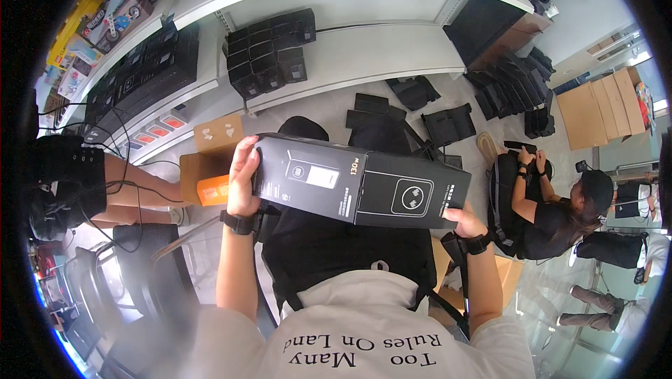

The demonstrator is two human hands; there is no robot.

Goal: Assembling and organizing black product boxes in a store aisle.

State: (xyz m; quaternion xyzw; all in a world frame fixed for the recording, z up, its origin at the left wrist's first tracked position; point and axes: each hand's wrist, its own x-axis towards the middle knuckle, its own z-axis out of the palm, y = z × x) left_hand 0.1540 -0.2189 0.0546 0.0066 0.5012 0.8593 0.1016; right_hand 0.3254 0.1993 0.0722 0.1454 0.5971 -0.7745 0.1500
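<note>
A long black printed carton [308, 179] is held up in front of my body, roughly level and dipping slightly toward the right. A crease or edge crosses its middle, with a pale device drawing on one side and a rounded-square outline on the other. My left hand [243, 179] grips the left end, fingers over the top corner. At the lower right corner my right hand [466, 222] holds on with its thumb on the front face. Black straps are at both wrists. A black bag [350, 253] lies against my front, below the carton.
Black boxes [266, 57] are stacked on the white shelf [378, 53] ahead. Flattened black cartons [448, 123] lie on the floor beyond. An opened brown box [203, 177] with an orange packet stands left. At right, a seated person [553, 204] handles a dark item; cables hang left.
</note>
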